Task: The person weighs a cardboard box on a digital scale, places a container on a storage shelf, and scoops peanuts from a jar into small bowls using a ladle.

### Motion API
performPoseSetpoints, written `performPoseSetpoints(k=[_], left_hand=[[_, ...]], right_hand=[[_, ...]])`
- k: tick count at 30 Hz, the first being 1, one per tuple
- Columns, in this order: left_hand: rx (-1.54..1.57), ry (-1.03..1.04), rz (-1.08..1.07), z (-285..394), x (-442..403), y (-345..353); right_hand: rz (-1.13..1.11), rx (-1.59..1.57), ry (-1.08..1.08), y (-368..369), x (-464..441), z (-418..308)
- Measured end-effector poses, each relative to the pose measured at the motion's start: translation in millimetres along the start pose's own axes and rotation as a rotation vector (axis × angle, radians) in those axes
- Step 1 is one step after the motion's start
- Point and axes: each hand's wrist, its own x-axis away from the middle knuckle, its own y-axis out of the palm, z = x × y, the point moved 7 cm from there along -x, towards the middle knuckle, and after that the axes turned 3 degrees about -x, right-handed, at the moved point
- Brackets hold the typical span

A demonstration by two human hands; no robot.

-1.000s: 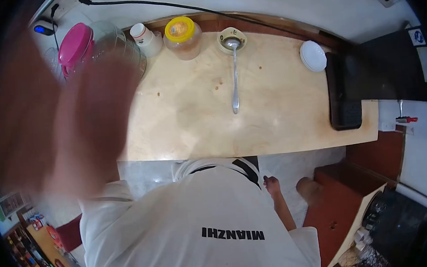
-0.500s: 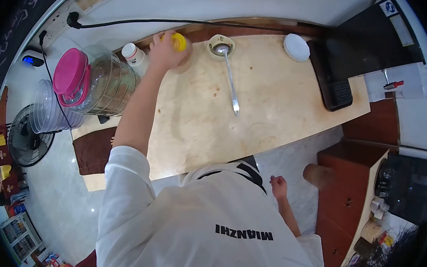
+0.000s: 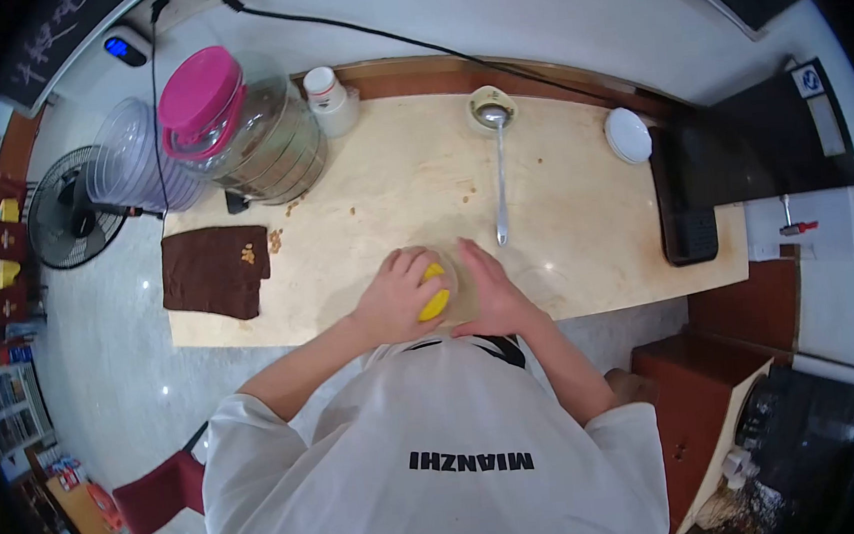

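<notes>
Head view, and here's the jar with the yellow lid (image 3: 435, 292), right up at the near edge of the bench (image 3: 584, 224), directly in front of the white shirt (image 3: 439, 417). The left grip (image 3: 399, 294) has it, fingers wrapped over the lid from the left side. And there's the right grip (image 3: 494, 290) facing it from the other side, thumb and fingers spread wide, palm turned to the clear side of the jar; whether it touches, I cannot tell.

Out past the right grip now: the metal ladle (image 3: 500, 191) lies with its handle end toward the hands, its head resting in the small bowl (image 3: 490, 92) well beyond. Tan bits (image 3: 275, 241) are scattered over the bench beyond and to the left of the left grip, with a few more on the brown cloth (image 3: 210, 284), which lies flat, well out to that grip's left.

Farther beyond the left grip stand the white bottle (image 3: 325, 89) and, just left of it, the big glass jar with the pink lid (image 3: 283, 163). Clear plastic tubs (image 3: 127, 155) sit left of that, the fan (image 3: 71, 210) farther out again. Swing far right of the right grip: white dishes (image 3: 628, 137), then the black tray (image 3: 688, 211) next to them. A black cable (image 3: 399, 43) runs along the wall, beyond everything on the bench.
</notes>
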Motion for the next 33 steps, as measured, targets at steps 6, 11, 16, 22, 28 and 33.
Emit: performPoseSetpoints(k=[6,11,16,22,28,33], left_hand=[[0.043,-0.153,0.189,-1.9,4.3,0.9],[0.019,-0.265,0.344,-7.5,0.4,9.1],[-0.144,-0.543,0.564,-13.8,-14.8,12.4],[-0.171,-0.568,0.442,-0.6,-9.7,-1.7],[0.346,-1.036,-0.545,17.0,28.6,-22.9],[-0.369,-0.309,0.09,11.8,-18.7,-42.8]], right_hand=[[-0.25,-0.208,-0.031,48.0,-45.4,-0.2],[-0.198,-0.163,-0.02,58.6,-38.5,8.0],[0.38,-0.38,-0.033,60.7,-26.2,25.1],[0.402,-0.228,-0.071,59.7,-23.0,26.0],[0.317,-0.259,-0.043,50.8,-26.8,10.4],[0.313,-0.227,-0.041,55.4,-30.5,16.2]])
